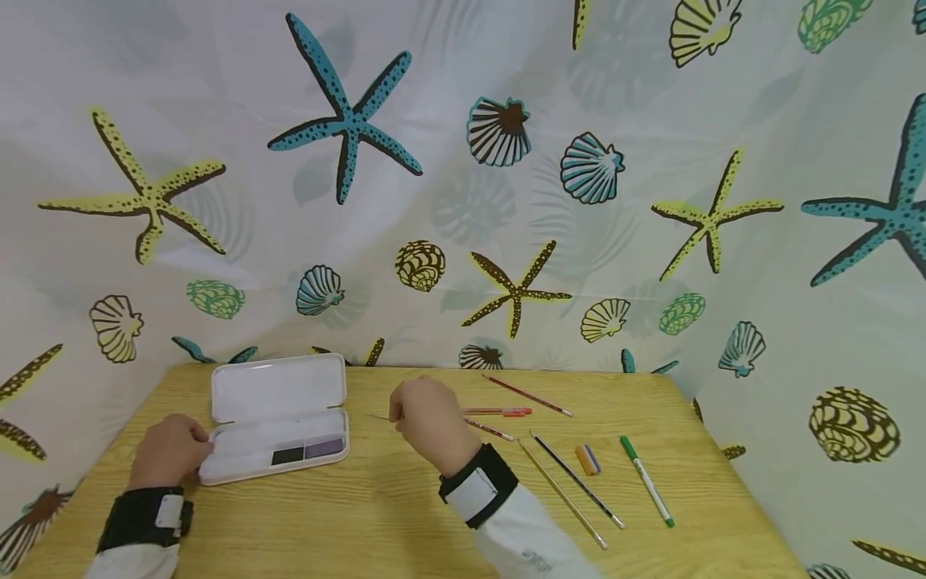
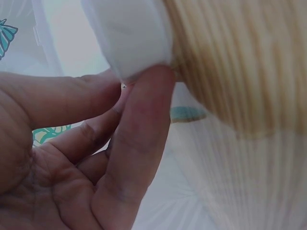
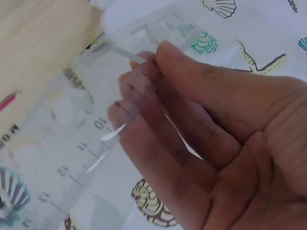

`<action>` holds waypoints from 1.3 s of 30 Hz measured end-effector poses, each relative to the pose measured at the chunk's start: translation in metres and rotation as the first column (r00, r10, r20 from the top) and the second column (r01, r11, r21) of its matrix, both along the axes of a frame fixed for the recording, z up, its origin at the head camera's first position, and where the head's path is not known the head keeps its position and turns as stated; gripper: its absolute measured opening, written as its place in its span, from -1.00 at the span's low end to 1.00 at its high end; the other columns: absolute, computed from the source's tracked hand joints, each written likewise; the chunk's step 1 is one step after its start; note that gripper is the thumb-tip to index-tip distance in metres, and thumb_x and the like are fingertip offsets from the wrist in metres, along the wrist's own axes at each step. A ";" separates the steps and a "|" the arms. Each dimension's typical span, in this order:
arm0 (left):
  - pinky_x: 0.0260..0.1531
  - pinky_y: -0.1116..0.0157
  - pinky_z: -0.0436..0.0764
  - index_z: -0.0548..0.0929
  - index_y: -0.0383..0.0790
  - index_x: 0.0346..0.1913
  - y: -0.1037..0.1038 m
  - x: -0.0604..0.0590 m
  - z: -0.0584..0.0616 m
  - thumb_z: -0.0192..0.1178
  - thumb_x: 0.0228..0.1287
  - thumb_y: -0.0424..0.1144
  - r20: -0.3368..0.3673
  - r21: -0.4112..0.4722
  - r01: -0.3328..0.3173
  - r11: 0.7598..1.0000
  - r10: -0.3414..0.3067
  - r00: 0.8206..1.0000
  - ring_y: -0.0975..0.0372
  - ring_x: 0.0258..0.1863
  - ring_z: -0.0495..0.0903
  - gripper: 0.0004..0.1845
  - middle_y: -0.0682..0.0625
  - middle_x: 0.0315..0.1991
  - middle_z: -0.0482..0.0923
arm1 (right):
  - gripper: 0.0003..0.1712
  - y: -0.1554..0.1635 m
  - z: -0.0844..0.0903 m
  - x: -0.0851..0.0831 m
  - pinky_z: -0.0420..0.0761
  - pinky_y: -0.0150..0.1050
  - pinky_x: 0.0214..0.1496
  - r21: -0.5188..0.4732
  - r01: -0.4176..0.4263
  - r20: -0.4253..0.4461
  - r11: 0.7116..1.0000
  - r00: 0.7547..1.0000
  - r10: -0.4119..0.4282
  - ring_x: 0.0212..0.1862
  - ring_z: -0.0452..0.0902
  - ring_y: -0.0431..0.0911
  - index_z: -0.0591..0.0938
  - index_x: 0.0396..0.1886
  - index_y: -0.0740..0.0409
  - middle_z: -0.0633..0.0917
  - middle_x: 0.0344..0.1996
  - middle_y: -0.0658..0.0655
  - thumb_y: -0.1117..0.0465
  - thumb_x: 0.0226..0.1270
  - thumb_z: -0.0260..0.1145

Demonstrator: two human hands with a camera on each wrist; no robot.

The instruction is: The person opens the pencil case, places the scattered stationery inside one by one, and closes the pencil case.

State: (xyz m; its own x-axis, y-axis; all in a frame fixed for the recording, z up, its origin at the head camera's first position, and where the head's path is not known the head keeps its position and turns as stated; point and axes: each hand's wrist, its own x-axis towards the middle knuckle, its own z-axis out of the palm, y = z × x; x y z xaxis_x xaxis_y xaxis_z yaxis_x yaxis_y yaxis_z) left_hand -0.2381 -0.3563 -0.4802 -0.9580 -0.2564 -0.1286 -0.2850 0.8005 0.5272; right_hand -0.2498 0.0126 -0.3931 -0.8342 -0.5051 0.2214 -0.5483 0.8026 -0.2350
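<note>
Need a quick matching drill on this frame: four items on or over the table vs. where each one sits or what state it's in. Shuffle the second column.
Things:
1. pencil case
2. clear ruler
3. green marker
4. eraser

Place or state:
A. lies farthest right on the table
B. pinched in the right hand
C. open, its corner touched by the left hand
D. lies between a dark pencil and the green marker

Pairs: 1-C, 2-B, 3-A, 4-D
</note>
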 end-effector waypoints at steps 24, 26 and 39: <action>-0.49 0.17 0.51 0.63 -0.60 -0.24 0.003 0.001 0.001 0.27 0.24 -0.40 -0.045 -0.002 -0.010 1.000 0.009 0.999 -0.01 -0.45 0.53 -0.78 -0.27 -0.43 0.55 | -0.87 -0.104 -0.038 0.005 0.47 -0.57 -0.36 0.044 -0.124 -0.318 0.991 0.939 0.132 -0.27 0.63 -0.39 0.84 -0.20 -0.24 0.78 -0.33 -0.26 0.14 0.39 0.44; -0.49 0.17 0.51 0.63 -0.59 -0.24 0.001 0.000 0.000 0.27 0.23 -0.40 -0.049 0.001 -0.011 1.000 0.011 0.999 -0.01 -0.45 0.53 -0.78 -0.27 -0.43 0.55 | -0.85 -0.109 -0.044 0.002 0.49 -0.57 -0.33 0.040 -0.133 -0.341 0.990 0.930 0.139 -0.24 0.64 -0.38 0.84 -0.17 -0.25 0.78 -0.30 -0.25 0.15 0.41 0.43; -0.48 0.17 0.52 0.64 -0.60 -0.23 -0.002 0.001 -0.004 0.27 0.23 -0.39 -0.048 0.007 -0.008 1.000 0.009 0.999 0.00 -0.45 0.53 -0.77 -0.27 -0.43 0.56 | -0.74 -0.142 -0.070 -0.005 0.56 -0.51 -0.36 0.207 -0.148 -0.350 0.967 0.912 0.215 -0.17 0.61 -0.38 0.81 -0.06 -0.31 0.77 -0.19 -0.28 0.17 0.38 0.44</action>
State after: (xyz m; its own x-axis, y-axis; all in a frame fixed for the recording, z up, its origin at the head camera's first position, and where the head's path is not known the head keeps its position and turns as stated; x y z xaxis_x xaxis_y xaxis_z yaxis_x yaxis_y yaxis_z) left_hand -0.2376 -0.3587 -0.4838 -0.9610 -0.2637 -0.0840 -0.2657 0.7943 0.5463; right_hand -0.2544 -0.1290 -0.4627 -0.6010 -0.6978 0.3897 -0.7088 0.6907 0.1436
